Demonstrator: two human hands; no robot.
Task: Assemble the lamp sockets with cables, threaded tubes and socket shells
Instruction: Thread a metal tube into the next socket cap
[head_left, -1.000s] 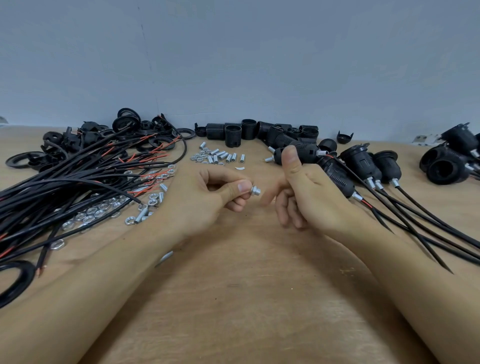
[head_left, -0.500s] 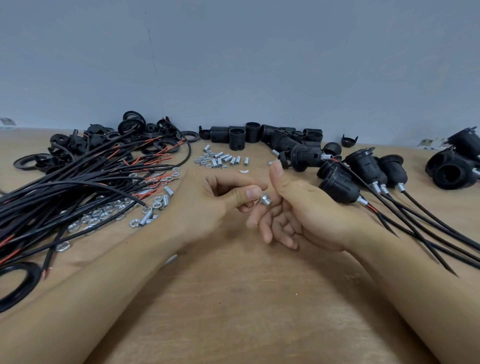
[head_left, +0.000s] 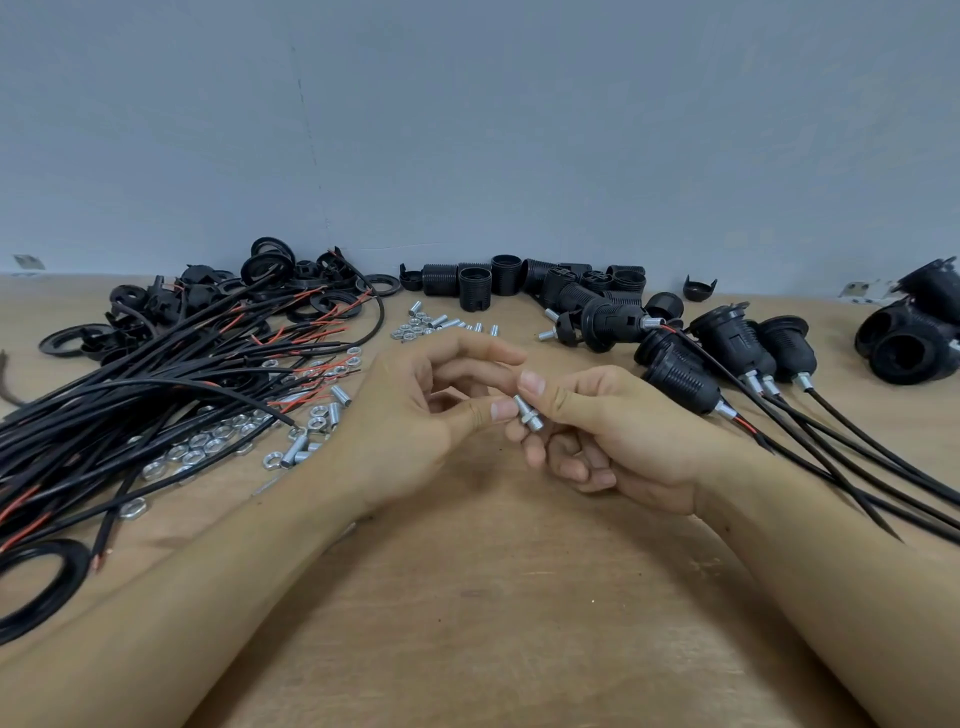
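While both hands pinch the threaded tube (head_left: 528, 414), the left hand (head_left: 415, 415) should spin its nut (head_left: 524, 415) squarely as the right hand (head_left: 613, 431) holds steady.

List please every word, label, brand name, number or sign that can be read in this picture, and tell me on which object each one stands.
None: no readable text appears anywhere.
The threaded tube pinched between the left hand and the right hand shows only thread.
The black socket shells and the assembled sockets may bear moulded marks, too small to tell.
The grey wall is plain.
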